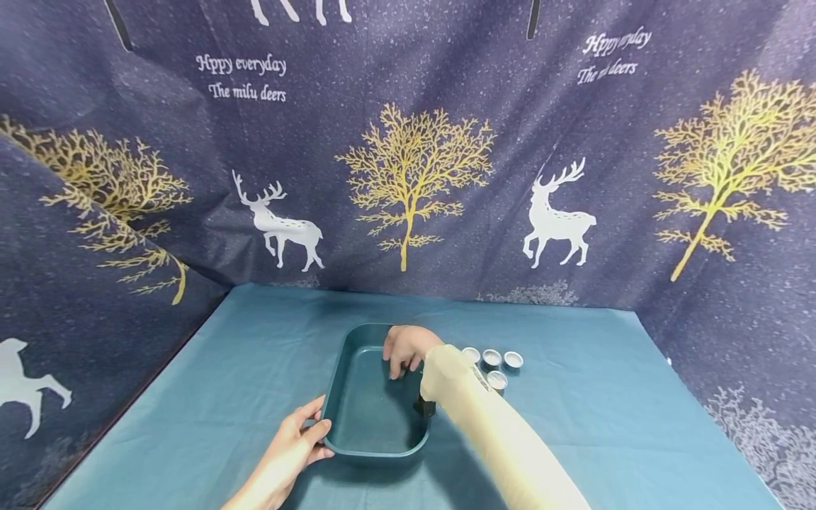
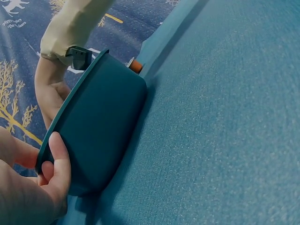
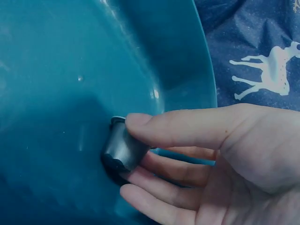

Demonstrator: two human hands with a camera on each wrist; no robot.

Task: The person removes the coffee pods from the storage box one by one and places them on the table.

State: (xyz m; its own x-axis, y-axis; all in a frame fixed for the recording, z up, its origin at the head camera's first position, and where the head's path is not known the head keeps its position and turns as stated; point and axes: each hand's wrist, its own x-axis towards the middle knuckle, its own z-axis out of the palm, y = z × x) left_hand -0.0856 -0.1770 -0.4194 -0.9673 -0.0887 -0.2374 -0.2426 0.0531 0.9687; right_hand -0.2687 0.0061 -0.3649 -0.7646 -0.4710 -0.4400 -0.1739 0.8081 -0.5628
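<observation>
A deep teal plastic tub (image 1: 376, 452) with rounded corners sits on the cloth. My left hand (image 1: 288, 445) grips its near left rim, the thumb and fingers either side of the wall, as the left wrist view also shows. Inside the tub, my right hand (image 1: 408, 347) reaches down toward the far right corner. Its thumb and fingers pinch a small dark, shiny coffee capsule (image 3: 123, 147) close over the tub floor; the capsule is tilted, its rim toward the thumb. In the head view the right hand hides that capsule.
Several coffee capsules with pale lids (image 1: 497, 381) stand just right of the tub, partly behind the right forearm. One of orange colour (image 2: 135, 65) peeks past the tub's far end. A dark curtain (image 1: 446, 85) with deer and trees hangs behind the blue cloth (image 1: 255, 368).
</observation>
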